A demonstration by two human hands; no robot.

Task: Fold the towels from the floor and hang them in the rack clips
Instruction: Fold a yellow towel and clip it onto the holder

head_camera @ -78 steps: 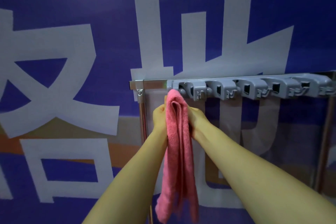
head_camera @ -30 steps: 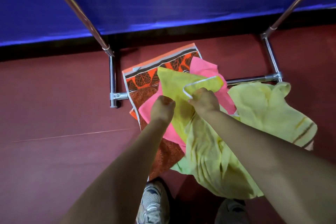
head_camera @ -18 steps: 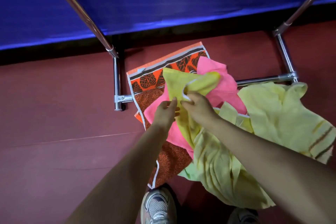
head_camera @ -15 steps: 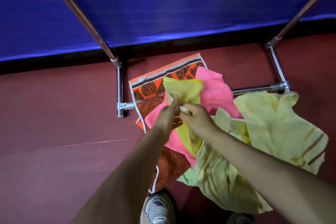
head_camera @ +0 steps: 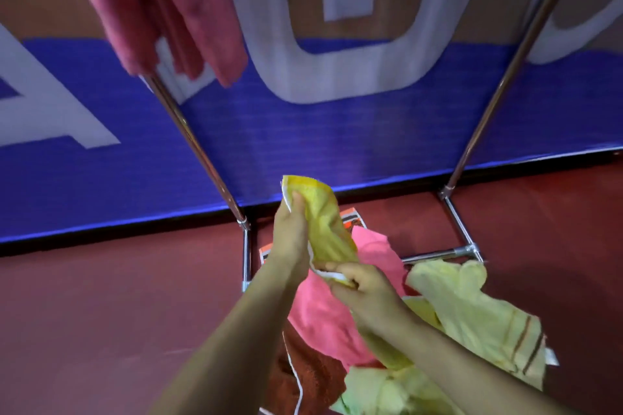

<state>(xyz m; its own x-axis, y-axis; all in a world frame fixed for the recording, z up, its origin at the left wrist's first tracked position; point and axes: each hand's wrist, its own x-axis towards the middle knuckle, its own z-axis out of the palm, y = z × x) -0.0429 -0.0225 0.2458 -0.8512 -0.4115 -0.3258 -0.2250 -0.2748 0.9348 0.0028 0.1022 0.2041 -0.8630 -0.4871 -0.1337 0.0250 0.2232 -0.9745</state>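
A yellow towel with a white hem (head_camera: 323, 222) is lifted above the pile on the floor. My left hand (head_camera: 291, 236) grips its upper corner. My right hand (head_camera: 362, 290) pinches the white hem lower down. Below them lie a pink towel (head_camera: 323, 313), a pale yellow towel with brown stripes (head_camera: 472, 317), a light green towel (head_camera: 381, 391) and an orange-brown patterned towel (head_camera: 310, 377). A dark pink towel (head_camera: 175, 3) hangs at the top left. The rack clips are out of view.
The rack's chrome legs (head_camera: 199, 148) slant up on the left and on the right (head_camera: 499, 84), joined by a low crossbar (head_camera: 441, 253). A blue banner (head_camera: 337, 131) stands behind. The floor (head_camera: 118, 296) is dark red.
Both hands have raised the yellow towel off the pile, the left hand now higher than the right. The view has tilted up, so the hanging dark pink towel shows.
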